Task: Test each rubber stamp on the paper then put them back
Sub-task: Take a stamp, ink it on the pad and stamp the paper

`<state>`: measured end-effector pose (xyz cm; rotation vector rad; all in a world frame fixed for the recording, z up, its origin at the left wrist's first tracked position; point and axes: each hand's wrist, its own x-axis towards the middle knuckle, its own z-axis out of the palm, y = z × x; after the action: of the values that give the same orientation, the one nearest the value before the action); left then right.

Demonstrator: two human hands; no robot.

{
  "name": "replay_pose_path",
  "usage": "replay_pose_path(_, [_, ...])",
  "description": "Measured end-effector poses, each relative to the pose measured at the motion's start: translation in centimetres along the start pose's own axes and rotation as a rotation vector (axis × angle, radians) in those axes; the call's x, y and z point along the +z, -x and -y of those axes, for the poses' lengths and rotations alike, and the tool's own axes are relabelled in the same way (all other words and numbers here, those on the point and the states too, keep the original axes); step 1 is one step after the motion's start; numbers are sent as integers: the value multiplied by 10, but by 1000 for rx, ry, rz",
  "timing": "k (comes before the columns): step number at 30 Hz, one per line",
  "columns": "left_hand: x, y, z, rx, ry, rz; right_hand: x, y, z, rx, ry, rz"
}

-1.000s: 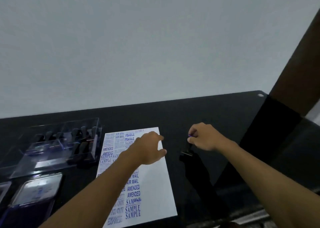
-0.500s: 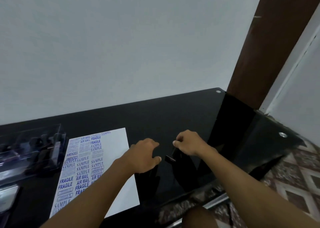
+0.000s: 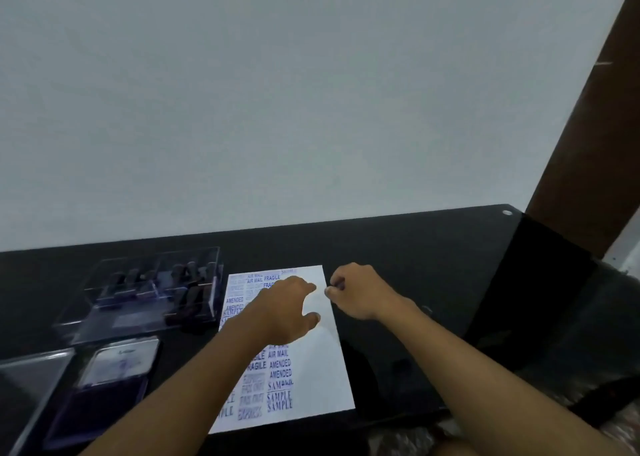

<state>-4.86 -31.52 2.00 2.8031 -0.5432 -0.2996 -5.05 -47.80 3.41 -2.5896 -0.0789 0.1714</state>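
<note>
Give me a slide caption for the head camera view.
Two hands, left hand and right hand, over stamped paper beside a clear stamp case.

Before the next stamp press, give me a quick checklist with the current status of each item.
1. White paper sheet with blue stamp prints lies flat on the black glass table: ok.
2. Blank room left on the sheet: the right strip is unprinted: ok.
3. Left hand steadies the sheet: it is over the sheet with relaxed fingers, contact unclear: cannot tell.
4. Right hand holds a stamp: its fingers are curled at the sheet's right edge, no stamp shows: cannot tell.
5. Purple ink pad tin open, left of the sheet: ok.
6. Clear plastic stamp case in reach, with dark stamps standing inside: ok.
</note>
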Motion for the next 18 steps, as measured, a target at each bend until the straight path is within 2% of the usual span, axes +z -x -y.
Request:
replay_pose_path(11, [-29, 81, 138, -184, -4, -77, 86, -38, 133, -254, 72, 151])
replay_pose_path(14, [-32, 95, 172, -239, -6, -98, 103, -52, 160, -273, 99, 193])
replay_pose_path(18, [-36, 97, 204, -284, 37, -122, 123, -80, 187, -253, 139, 166])
